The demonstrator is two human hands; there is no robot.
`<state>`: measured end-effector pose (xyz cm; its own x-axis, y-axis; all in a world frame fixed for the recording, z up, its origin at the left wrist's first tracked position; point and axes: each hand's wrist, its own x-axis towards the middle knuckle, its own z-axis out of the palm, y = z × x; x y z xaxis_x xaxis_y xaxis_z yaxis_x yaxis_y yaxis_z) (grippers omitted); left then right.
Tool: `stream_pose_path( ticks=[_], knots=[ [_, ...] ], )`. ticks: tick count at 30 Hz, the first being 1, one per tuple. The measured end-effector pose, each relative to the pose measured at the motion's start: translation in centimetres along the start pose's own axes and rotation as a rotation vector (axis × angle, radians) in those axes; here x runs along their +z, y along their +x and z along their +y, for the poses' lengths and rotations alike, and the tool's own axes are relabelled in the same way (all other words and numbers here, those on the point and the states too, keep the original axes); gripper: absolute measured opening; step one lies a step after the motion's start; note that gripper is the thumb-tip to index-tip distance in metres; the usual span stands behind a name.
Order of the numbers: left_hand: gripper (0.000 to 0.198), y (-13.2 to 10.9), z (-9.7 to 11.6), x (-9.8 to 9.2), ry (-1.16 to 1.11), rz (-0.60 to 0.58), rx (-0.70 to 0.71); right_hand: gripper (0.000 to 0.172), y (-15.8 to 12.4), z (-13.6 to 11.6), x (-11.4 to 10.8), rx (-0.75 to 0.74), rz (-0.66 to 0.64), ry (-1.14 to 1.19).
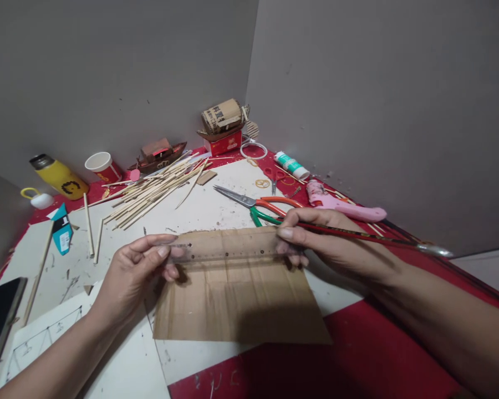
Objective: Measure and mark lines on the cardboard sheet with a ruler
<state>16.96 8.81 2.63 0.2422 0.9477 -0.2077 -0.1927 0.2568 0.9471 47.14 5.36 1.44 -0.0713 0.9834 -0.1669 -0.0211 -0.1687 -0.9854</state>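
A clear plastic ruler (228, 249) spans the gap between my two hands, over the far part of a brown cardboard sheet (241, 305). Its left end is pinched between the thumb and fingers of my left hand (143, 260). My right hand (307, 235) grips the ruler's other end and also has a dark red pen (357, 235) lying across it, the silvery tip pointing right. Just beyond the right hand lie scissors (253, 205) with orange and green handles. Shadow covers the lower right of the cardboard.
Thin wooden sticks (153, 191) are heaped at the back. Behind them stand a paper cup (102, 166), a yellow bottle (62, 177) and model boats (162, 155). A pink glue gun (345, 208) lies right. At left are a drawing (45, 343) and a dark tablet-like object (2, 321).
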Motion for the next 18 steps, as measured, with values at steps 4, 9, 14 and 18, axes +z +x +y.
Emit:
stream_pose_path(
  ticks=[4, 9, 14, 18],
  knots=[
    [0.033, 0.0, 0.08, -0.01, -0.02, -0.027, -0.011, 0.043, 0.27, 0.2, -0.32, 0.0, -0.01, 0.023],
    [0.036, -0.09, 0.22, 0.1, -0.055, -0.043, -0.017, 0.04, 0.42, 0.35, -0.44, 0.005, -0.019, 0.043],
    [0.042, -0.13, 0.44, 0.37, -0.087, -0.054, -0.029, 0.04, 0.47, 0.37, -0.39, 0.016, 0.01, 0.051],
    [0.041, -0.09, 0.54, 0.55, -0.083, -0.014, -0.034, 0.04, 0.36, 0.26, -0.49, 0.017, -0.013, 0.006]
  ],
)
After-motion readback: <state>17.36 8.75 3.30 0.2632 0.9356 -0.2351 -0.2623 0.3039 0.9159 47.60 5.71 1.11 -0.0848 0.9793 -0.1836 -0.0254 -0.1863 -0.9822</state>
